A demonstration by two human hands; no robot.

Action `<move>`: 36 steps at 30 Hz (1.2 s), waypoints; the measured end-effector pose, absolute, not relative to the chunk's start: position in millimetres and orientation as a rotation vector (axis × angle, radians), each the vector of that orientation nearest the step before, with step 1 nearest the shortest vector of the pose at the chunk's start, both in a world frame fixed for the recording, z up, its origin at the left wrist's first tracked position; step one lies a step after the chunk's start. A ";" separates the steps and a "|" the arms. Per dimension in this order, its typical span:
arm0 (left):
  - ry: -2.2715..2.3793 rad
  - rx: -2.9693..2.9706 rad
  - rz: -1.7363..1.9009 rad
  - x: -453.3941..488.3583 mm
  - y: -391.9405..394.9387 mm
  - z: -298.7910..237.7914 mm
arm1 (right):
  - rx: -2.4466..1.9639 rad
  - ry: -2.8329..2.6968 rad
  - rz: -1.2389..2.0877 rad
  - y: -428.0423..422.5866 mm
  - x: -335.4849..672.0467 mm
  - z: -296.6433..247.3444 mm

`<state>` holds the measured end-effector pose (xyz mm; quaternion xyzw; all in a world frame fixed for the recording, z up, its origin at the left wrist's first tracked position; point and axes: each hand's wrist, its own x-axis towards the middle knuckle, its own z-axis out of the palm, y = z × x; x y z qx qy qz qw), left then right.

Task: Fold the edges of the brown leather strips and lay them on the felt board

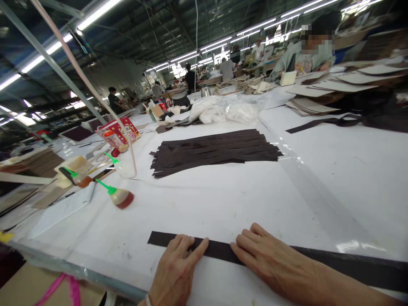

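A long dark brown strip [219, 250] lies near the front of the white table, running off to the right. My left hand [178, 267] is on its left part, fingers bent at the far edge and one digit stretched to the right along it. To the right, my right hand [264, 257] presses on the same strip, its fingers close together and bent. A short gap of strip shows between the two hands, and my right forearm covers part of it. Farther back lies a pile of similar dark strips [213, 148].
Squeeze bottles with green nozzles, one of them holding reddish liquid [123, 197], stand at left near a paper sheet [68, 208]. Clear plastic bags [223, 108] lie behind the pile. Stacked boards [315, 102] are at right, where a person [306, 55] sits.
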<state>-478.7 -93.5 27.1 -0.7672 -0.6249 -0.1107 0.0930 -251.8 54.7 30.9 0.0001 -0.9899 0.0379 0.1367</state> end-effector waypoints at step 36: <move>-1.571 -2.339 -0.418 -384.8 -50.5 -5.8 | -0.122 -2.916 0.067 82.0 -123.6 38.6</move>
